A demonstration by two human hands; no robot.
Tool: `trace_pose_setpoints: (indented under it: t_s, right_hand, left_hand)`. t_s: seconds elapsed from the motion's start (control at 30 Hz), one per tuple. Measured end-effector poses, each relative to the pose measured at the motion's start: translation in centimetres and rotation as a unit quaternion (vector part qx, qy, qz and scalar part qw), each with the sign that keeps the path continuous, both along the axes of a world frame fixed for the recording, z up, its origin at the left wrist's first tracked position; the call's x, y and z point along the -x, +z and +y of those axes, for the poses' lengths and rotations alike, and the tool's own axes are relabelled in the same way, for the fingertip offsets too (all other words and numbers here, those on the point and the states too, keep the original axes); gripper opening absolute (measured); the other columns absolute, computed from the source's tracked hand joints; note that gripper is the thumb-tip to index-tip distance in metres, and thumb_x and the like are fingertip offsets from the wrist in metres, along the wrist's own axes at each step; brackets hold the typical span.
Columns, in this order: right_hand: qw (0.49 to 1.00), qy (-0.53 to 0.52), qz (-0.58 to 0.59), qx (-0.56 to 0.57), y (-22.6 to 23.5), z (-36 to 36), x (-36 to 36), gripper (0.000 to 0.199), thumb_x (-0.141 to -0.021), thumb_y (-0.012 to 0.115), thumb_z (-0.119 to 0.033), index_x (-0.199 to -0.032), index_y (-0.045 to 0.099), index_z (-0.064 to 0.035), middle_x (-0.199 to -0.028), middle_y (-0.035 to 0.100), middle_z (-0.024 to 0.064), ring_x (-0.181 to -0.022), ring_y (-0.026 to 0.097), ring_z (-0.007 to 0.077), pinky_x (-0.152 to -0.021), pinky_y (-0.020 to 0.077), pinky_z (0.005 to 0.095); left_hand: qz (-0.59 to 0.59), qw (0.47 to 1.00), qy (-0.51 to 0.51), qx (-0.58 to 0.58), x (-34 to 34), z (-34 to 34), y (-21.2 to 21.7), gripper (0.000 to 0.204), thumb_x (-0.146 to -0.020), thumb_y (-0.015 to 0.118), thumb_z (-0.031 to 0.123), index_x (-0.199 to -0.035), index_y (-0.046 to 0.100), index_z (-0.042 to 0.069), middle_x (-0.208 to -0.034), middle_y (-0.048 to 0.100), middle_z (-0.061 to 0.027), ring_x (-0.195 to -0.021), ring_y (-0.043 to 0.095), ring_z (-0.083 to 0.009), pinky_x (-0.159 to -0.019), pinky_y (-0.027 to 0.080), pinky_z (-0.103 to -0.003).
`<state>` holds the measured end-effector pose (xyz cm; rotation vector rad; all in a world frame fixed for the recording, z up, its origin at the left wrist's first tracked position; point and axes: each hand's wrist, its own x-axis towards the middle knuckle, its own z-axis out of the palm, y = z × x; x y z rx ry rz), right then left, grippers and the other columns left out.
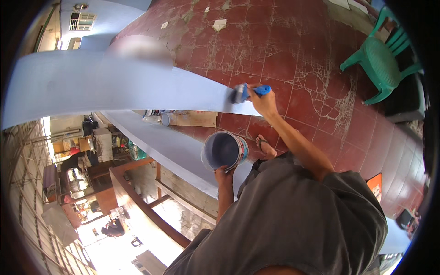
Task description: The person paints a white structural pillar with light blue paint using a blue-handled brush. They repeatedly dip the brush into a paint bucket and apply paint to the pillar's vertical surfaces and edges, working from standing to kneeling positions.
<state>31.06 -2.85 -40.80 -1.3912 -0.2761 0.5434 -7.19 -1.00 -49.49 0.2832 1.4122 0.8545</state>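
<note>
Blue paintbrush — held within right fingers

Dark red tiled floor at 12 to 1 o'clock, webbed with pale cracks; whitish patch at 12. Green plastic chair with slatted back at 2 o'clock. Pale blue wall with small window at 10. Brown rail at 7, white glare between 7 and 8, slim bars at 8.
</note>
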Motion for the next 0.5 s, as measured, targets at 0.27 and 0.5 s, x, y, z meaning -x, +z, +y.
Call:
trace_pose_setpoints:
  t_s: [0.27, 0.5]
  right_hand:
    - [0.919, 0.087, 0.180, -0.340, 18.8, -1.2, -4.2, 0.025, -0.097, 0.061, -0.010, -0.118, 0.062, 0.0049, -0.111, 0.068, 0.0171, -0.092, 0.072, 0.0254, -0.089, 0.0603, 0.0382]
    - [0.970, 0.060, 0.131, -0.194, 3.8, -2.7, 2.8, 0.020, -0.097, 0.065, -0.012, -0.110, 0.061, 0.0034, -0.113, 0.066, 0.0149, -0.100, 0.069, 0.0224, -0.090, 0.0604, 0.0399]
  left_hand:
    - [-0.046, 0.998, 0.046, 0.005, -4.5, -5.0, -0.5, 0.074, -0.067, 0.052, -0.016, -0.137, 0.041, 0.008, -0.133, 0.044, -0.0241, -0.114, 0.054, -0.0531, -0.083, 0.056, -0.073]
    - [-0.079, 0.990, 0.095, 0.073, -6.1, -9.7, -2.4, 0.068, -0.070, 0.053, -0.013, -0.133, 0.045, 0.009, -0.130, 0.047, -0.0214, -0.110, 0.058, -0.0501, -0.082, 0.058, -0.070]
